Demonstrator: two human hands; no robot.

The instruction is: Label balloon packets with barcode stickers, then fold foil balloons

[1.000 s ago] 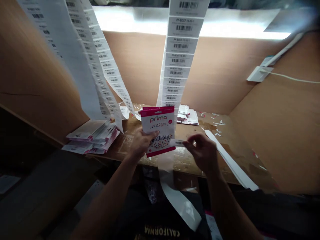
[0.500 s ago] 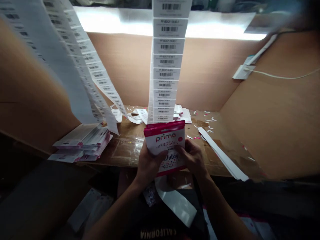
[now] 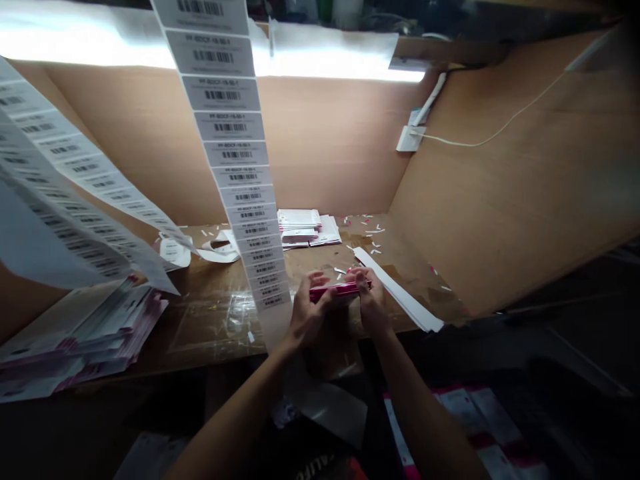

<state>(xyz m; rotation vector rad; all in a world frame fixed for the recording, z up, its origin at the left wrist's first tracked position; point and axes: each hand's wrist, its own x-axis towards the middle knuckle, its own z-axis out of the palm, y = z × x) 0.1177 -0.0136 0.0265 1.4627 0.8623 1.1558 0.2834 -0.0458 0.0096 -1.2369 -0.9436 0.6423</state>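
Fingers (image 3: pixel 316 281) of left hand (image 3: pixel 306 319) and right hand (image 3: pixel 373 305) around pink-edged packet (image 3: pixel 340 291)

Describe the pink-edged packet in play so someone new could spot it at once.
Start at the wooden bench under the hanging barcode label strip. Just right of the strip, the left hand and right hand hold a flat pink-edged packet edge-on. Unlike the stacked packets, it is in hand.

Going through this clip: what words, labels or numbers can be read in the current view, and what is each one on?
"PF-BDCF-15-50-1" (final characters slightly uncertain): hanging barcode label strip.
"ALIF", partly cut off and upside down: dark shirt.
Pink-edged packet: seen edge-on, no print readable.
Left label strip and stacked packets: too small or blurred to read.
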